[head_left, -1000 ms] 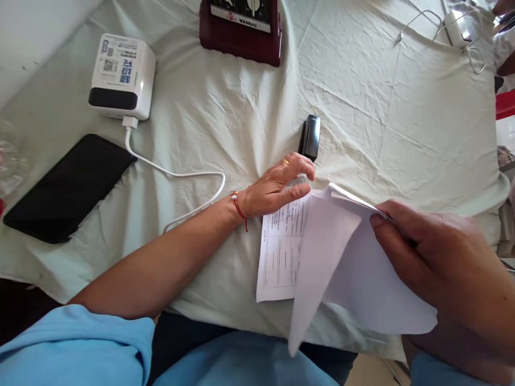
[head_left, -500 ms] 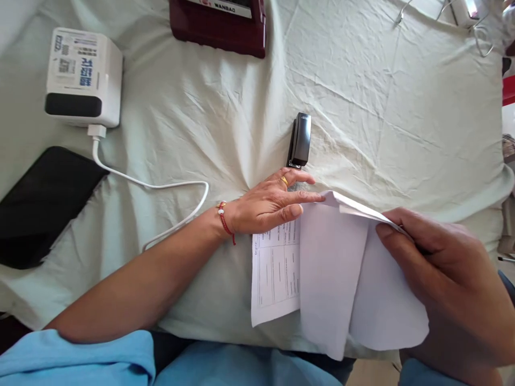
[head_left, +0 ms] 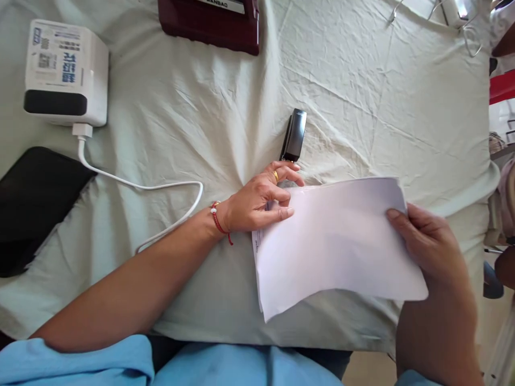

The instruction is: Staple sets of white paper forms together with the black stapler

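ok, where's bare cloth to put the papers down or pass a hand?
Free: the wide stretch of cloth right of the stapler, up to the cables. Also between the white box and stapler. Crowded: left edge, with phone and cord; papers cover the near middle.
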Tool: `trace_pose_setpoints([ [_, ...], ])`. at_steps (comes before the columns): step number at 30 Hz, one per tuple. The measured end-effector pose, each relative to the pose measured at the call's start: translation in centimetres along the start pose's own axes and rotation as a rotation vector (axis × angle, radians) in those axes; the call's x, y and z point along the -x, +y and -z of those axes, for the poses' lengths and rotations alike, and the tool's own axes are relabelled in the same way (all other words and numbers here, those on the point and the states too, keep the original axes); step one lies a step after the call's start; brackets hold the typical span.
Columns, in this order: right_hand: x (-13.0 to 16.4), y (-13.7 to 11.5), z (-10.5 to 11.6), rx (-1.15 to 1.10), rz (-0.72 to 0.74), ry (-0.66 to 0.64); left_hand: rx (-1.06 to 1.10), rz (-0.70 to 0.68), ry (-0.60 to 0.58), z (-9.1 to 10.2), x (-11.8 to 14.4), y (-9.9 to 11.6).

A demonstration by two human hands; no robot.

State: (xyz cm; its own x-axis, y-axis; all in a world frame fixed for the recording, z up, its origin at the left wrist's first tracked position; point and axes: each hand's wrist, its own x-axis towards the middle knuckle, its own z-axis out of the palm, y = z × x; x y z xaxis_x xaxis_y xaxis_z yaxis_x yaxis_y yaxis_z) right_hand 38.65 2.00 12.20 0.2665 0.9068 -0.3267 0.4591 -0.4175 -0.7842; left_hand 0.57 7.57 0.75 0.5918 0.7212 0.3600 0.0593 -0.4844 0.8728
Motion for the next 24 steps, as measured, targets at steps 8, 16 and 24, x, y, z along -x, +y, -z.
trace_pose_setpoints([
  [8, -2.0, 9.9, -1.2, -0.291, 0.050, 0.197, -0.326, 0.093, 0.175, -1.4, 0.5, 0.1],
  [16, -3.2, 10.8, -1.2, -0.429, 0.130, 0.380, -0.436, 0.317, 0.199, -1.1, -0.2, 0.8],
  [24, -3.2, 10.1, -1.9, -0.446, 0.147, 0.383, -0.372, 0.432, 0.304, -1.2, -0.6, 1.7],
])
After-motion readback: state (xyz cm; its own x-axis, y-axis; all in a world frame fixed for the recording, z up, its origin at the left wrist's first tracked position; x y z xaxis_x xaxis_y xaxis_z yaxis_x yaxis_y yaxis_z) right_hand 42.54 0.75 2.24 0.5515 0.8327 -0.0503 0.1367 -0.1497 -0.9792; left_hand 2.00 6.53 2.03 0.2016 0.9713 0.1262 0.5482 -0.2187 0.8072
